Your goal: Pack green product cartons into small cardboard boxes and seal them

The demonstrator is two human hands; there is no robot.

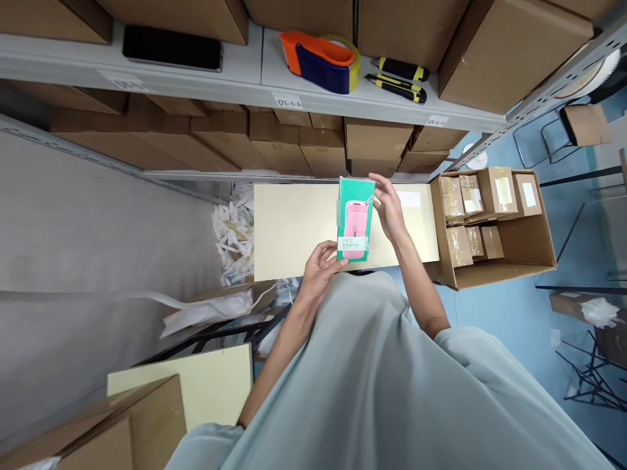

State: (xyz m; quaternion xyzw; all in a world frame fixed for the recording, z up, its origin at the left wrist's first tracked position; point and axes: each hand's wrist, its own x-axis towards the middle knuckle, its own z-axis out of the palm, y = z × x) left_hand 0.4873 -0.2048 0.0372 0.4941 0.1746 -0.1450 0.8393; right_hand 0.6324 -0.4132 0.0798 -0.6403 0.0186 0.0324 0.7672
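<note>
Both hands [321, 269] [390, 212] hold a green-and-pink box [355, 220]

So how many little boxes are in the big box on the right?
7 little boxes in the big box: four along its far side, three in front of them. More may hide underneath.

Near the dial's centre my feed shows a box [355, 222], vivid green with a pink device printed on it and a pale band low on the front. The tabletop [294, 225] beneath is plain cream. At 12 o'clock I see an orange and navy tape dispenser [321, 65] with yellow tape; at 1, yellow-and-black knives [402, 68]; at 11, a black phone [171, 49]. At 3 I see a brown carton [526, 241]; at 4, blue floor [490, 326]; at 6, a plain pale grey-green shirt [362, 378].
</note>
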